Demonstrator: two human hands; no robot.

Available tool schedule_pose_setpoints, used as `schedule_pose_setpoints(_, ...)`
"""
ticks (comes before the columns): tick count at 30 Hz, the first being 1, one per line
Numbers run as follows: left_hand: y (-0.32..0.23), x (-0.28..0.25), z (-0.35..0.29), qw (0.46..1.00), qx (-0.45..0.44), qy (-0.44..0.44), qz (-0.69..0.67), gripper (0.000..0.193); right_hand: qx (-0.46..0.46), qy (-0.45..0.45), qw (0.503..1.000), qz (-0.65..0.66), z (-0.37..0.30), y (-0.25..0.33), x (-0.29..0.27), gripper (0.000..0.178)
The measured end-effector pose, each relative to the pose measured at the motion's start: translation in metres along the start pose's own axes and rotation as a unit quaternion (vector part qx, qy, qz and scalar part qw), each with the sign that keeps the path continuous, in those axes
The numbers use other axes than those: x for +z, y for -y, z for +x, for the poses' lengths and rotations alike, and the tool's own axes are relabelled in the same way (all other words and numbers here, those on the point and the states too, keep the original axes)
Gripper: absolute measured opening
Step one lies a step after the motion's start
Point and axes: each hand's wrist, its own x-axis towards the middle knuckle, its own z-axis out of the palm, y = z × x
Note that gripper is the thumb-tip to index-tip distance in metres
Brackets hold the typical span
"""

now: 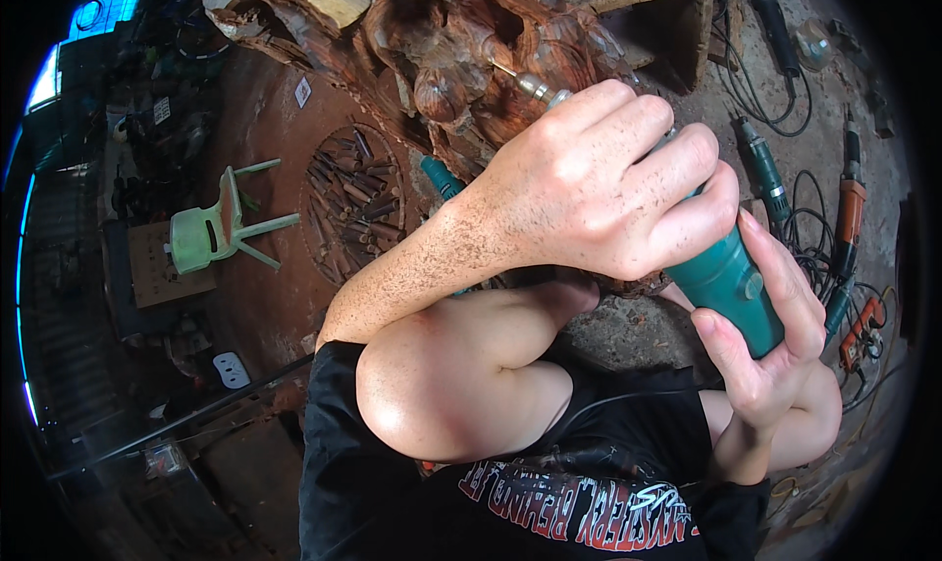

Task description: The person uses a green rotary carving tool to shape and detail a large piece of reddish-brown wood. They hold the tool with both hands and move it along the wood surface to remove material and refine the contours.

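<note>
With both hands I hold a green die grinder (726,286) at a slant. My left hand (599,178) is wrapped round its front part, dusted with brown wood powder. My right hand (785,331) grips the rear of the green body, thumb on one side and fingers on the other. A thin bit (503,68) sticks out from the metal collet (536,87) at the front. Its tip is at the reddish-brown carved wood (461,61), which has rounded, hollowed forms; whether it touches I cannot tell. My left hand hides part of the tool's front.
More corded power tools lie at the right, among them a green grinder (763,169) and an orange one (850,208), with tangled cables (810,237). At the left are a pale green plastic chair (201,235) and a round heap of wood pieces (358,193).
</note>
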Motion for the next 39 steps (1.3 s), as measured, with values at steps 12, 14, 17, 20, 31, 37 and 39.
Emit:
schedule_pose_setpoints(12, -0.004, -0.003, -0.001, 1.000, 0.008, 0.015, 0.000, 0.020, 0.002, -0.036, 0.999, 0.001, -0.006, 0.001, 0.008, 0.073)
schedule_pose_setpoints(14, -0.004, -0.001, -0.001, 1.000, 0.008, 0.011, -0.001, 0.020, 0.003, -0.036, 0.999, 0.000, -0.007, 0.001, 0.009, 0.074)
schedule_pose_setpoints(17, -0.005, -0.003, -0.002, 1.000, 0.014, 0.021, -0.003, 0.020, 0.007, -0.028, 1.000, 0.002, -0.009, 0.000, 0.006, 0.074)
schedule_pose_setpoints(20, -0.004, -0.003, -0.002, 1.000, 0.015, 0.023, -0.003, 0.019, 0.006, -0.031, 0.999, 0.008, -0.009, 0.000, 0.007, 0.075)
schedule_pose_setpoints(31, -0.004, 0.000, -0.002, 1.000, 0.006, 0.014, -0.003, 0.018, 0.000, -0.036, 0.999, 0.009, -0.006, -0.002, 0.009, 0.073)
schedule_pose_setpoints(37, 0.003, 0.003, 0.001, 1.000, 0.000, -0.003, -0.008, 0.019, -0.003, -0.056, 0.998, 0.014, -0.002, -0.006, 0.013, 0.072)
schedule_pose_setpoints(39, 0.001, 0.003, 0.002, 1.000, -0.005, -0.001, -0.010, 0.019, -0.005, -0.052, 0.998, 0.020, -0.002, -0.008, 0.011, 0.072)
